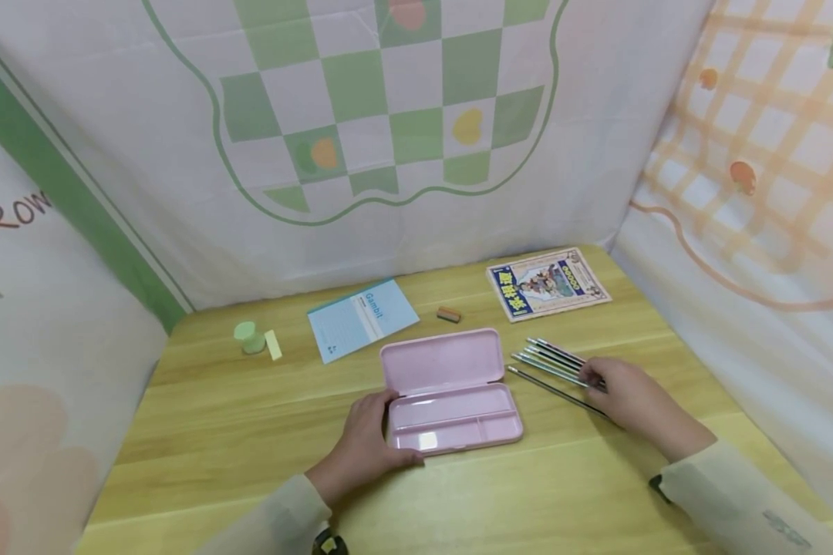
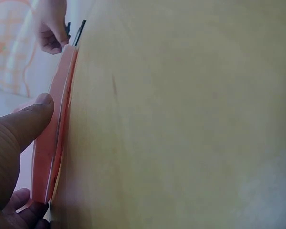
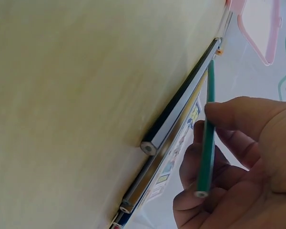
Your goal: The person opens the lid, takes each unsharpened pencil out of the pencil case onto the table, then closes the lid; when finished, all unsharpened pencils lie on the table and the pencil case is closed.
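Note:
An open pink pencil case (image 1: 456, 422) lies on the table, its lid (image 1: 444, 362) tipped back and its divided tray holding nothing. At its left end my left hand (image 1: 368, 439) grips it, thumb along the front side (image 2: 46, 143) and fingers around the corner. Right of the case, my right hand (image 1: 621, 389) pinches a green pencil (image 3: 208, 143) between thumb and fingers. Several other pencils (image 1: 555, 354) lie fanned beside that hand. A dark pencil (image 1: 555, 391) lies apart from them, nearer me, its far tip close to the case.
Behind the case are a light blue notebook (image 1: 364, 320), a small orange-and-dark eraser-like block (image 1: 449, 314) and a colourful booklet (image 1: 548, 284). A green round container (image 1: 250, 338) and a pale yellow strip (image 1: 273, 344) stand at left. Printed cloth (image 1: 416, 239) encloses the table's back and sides.

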### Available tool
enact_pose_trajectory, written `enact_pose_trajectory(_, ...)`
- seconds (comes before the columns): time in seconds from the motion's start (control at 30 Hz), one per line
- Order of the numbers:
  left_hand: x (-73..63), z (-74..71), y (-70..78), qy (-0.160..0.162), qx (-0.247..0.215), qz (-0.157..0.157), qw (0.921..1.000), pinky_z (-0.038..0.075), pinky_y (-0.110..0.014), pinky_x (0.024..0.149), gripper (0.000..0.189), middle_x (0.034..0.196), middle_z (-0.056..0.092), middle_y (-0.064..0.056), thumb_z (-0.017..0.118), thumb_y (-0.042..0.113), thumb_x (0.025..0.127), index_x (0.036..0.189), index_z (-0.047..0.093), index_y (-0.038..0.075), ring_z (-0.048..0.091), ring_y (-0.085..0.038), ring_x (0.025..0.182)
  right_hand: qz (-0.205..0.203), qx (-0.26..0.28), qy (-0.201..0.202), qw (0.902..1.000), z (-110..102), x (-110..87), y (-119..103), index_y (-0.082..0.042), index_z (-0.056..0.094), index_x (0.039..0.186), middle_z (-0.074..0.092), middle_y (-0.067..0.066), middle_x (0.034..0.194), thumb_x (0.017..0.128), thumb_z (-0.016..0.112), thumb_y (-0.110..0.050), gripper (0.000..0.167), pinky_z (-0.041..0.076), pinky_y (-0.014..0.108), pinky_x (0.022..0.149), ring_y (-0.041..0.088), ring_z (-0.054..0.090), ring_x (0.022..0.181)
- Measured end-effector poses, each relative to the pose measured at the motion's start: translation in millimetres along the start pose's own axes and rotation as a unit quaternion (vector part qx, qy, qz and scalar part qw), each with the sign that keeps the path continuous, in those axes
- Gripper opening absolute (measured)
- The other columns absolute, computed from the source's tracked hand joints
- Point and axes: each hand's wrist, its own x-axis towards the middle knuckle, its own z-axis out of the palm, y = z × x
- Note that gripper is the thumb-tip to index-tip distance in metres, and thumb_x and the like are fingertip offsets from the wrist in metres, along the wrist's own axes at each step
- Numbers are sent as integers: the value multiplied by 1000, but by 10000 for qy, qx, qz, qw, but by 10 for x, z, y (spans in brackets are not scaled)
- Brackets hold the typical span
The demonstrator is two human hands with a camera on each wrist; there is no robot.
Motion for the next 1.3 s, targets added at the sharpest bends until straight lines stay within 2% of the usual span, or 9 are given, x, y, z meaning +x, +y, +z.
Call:
enact_pose_trajectory(0.33,15,-52,4,77,16,-3,10000,31,-57,121,112,152,48,-15,96,53,64,151,44,6,37,-38,143,-155,-155,-148,9997,-32,69,-46,-4,70,96,69,5,90,85,77,-3,12,57,57,80,31,68,86)
enact_pose_trajectory(0.47,18,-75,2,81,37,-26,10000,31,-57,121,112,153,47,-14,95,54,65,152,43,6,36,-38,144,-312,-203,-65,9993,-25,117,-152,-5,71,94,69,4,88,86,76,-4,9,59,54,78,27,68,83)
enact_pose_trajectory(0.57,11,-92,0,83,32,-75,9999,30,-57,121,112,154,47,-13,96,54,64,152,43,7,36,-37,144,-524,-193,-16,9984,-18,160,-375,-6,72,94,69,2,87,88,76,-6,8,60,50,76,24,67,82)
enact_pose_trajectory(0.7,1,-98,-18,166,-51,-79,9998,30,-58,121,112,153,48,-14,96,53,64,151,44,7,36,-39,144,-1030,-18,-252,9944,39,203,-832,-10,73,99,68,-3,90,89,76,-10,10,60,41,75,16,65,84)
enact_pose_trajectory(0.87,5,-34,-79,220,-52,-34,9997,32,-58,120,112,150,50,-14,96,55,62,149,46,6,39,-38,141,-1959,110,-550,9790,274,231,-1272,-12,72,99,67,-5,91,91,77,-15,10,59,33,74,11,63,83)
enact_pose_trajectory(0.97,10,24,-89,120,-38,-31,9999,33,-57,119,114,149,51,-14,96,57,61,149,45,6,40,-37,140,-2222,-82,-632,9729,430,247,-1389,-12,72,100,66,-3,94,93,75,-18,10,59,34,76,11,62,84)
enact_pose_trajectory(1.13,30,72,-48,5,-78,116,9999,34,-58,119,115,150,50,-16,96,57,62,150,45,4,40,-37,140,-1890,-366,-824,9778,569,258,-1439,-11,73,102,65,-1,94,92,74,-18,12,59,38,75,13,61,82)
enact_pose_trajectory(1.3,28,35,-55,50,-10,-3,10000,32,-55,121,115,152,49,-14,96,56,61,151,44,8,38,-36,142,-1704,-412,-997,9794,621,298,-1449,-9,74,105,67,0,95,93,73,-18,15,59,41,79,17,64,85)
